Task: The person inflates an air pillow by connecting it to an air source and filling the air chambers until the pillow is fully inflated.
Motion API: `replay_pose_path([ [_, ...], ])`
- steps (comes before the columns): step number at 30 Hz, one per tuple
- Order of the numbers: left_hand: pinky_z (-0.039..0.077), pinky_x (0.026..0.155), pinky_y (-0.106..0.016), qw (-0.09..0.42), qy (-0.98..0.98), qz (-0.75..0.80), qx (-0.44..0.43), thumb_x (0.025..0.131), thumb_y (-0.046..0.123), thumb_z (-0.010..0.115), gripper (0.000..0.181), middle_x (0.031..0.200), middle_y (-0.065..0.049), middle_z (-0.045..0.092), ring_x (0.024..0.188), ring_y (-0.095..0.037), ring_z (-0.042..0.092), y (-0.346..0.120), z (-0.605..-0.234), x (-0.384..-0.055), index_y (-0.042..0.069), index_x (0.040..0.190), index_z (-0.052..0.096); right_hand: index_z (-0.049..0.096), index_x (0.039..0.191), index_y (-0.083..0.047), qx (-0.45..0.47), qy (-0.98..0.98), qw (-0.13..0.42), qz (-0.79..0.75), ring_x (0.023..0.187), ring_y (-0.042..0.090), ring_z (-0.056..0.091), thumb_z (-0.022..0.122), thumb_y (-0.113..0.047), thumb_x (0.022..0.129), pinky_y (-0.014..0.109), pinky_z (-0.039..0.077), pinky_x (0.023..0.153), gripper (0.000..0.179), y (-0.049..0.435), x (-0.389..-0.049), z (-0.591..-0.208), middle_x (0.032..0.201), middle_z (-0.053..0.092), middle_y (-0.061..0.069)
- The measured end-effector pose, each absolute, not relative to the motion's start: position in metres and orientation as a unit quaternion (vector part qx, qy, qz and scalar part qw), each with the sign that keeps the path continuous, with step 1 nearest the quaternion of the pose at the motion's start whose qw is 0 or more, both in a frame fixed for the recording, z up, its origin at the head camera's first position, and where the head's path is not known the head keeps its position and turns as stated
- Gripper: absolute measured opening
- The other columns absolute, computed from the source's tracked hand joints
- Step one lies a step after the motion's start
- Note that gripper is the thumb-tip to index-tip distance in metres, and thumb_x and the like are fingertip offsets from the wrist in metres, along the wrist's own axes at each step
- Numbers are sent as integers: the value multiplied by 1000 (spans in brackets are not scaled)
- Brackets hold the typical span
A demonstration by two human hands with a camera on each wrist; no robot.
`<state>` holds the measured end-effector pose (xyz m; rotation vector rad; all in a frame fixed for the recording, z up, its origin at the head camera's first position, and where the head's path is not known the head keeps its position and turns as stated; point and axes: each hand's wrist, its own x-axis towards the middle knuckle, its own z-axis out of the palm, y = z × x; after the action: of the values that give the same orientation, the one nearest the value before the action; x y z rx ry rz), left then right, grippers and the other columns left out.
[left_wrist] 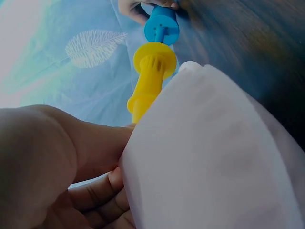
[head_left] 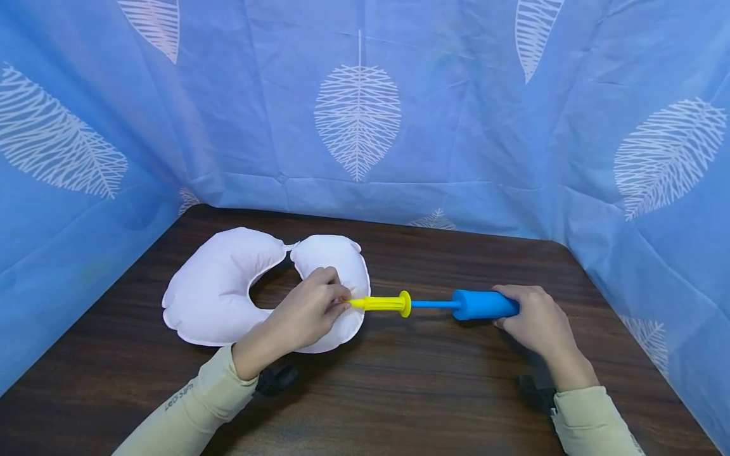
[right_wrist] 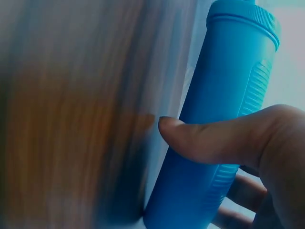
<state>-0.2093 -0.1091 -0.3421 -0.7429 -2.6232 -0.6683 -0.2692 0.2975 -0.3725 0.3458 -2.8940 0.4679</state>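
A white U-shaped inflatable neck pillow point(head_left: 211, 297), puffed out, lies on the left of the table. My left hand point(head_left: 308, 310) pinches the pillow's right side at the tip of a yellow nozzle. Fingers and fabric hide where nozzle and pillow meet. The yellow part point(head_left: 384, 304) belongs to a hand pump, and a thin blue rod joins it to the blue barrel point(head_left: 485, 304). Around the barrel's far end my right hand point(head_left: 538, 320) grips, with the thumb across it in the right wrist view point(right_wrist: 219, 138). A length of rod shows between both parts.
The dark wood table point(head_left: 433, 392) has a blue curtain point(head_left: 456, 126) with white leaf prints on its back and sides. Black straps point(head_left: 276, 379) sit at both wrists, by light sleeves point(head_left: 188, 405).
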Motion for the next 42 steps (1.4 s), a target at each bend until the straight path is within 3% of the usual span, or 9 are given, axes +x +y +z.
replay_pose_path([
  [7,52,72,-23,175,-919,-230,-268,87,1,87,16,91,-6,64,84,-16,54,-112,-340,-209,3,102,84,70,142,-6,196,-965,107,138,124,48,63,93,-18,83,70,54,92,64,242,-254,-367,136,73,21],
  [13,53,72,-22,179,-918,-226,-273,86,1,88,15,91,-6,64,84,-16,54,-112,-340,-209,2,101,85,68,145,-7,206,-964,107,126,123,44,65,93,-25,85,67,57,91,67,224,-246,-369,137,73,18],
  [21,54,72,-21,158,-921,-235,-268,88,3,86,13,91,-5,65,85,-15,55,-112,-341,-209,3,101,85,70,143,-14,181,-971,90,130,124,44,64,93,-30,84,67,56,86,65,238,-253,-369,139,71,19],
  [34,53,71,-22,167,-919,-228,-276,89,4,86,12,90,-5,65,84,-16,55,-110,-342,-210,4,101,85,64,149,-13,95,-982,74,147,131,59,53,88,-18,86,79,49,87,68,306,-269,-373,148,57,34],
  [42,52,70,-22,170,-922,-224,-265,87,1,87,14,91,-7,66,82,-16,53,-109,-341,-209,2,101,84,68,143,-3,153,-970,116,148,129,56,58,91,-8,82,75,50,95,65,278,-263,-373,139,67,31],
])
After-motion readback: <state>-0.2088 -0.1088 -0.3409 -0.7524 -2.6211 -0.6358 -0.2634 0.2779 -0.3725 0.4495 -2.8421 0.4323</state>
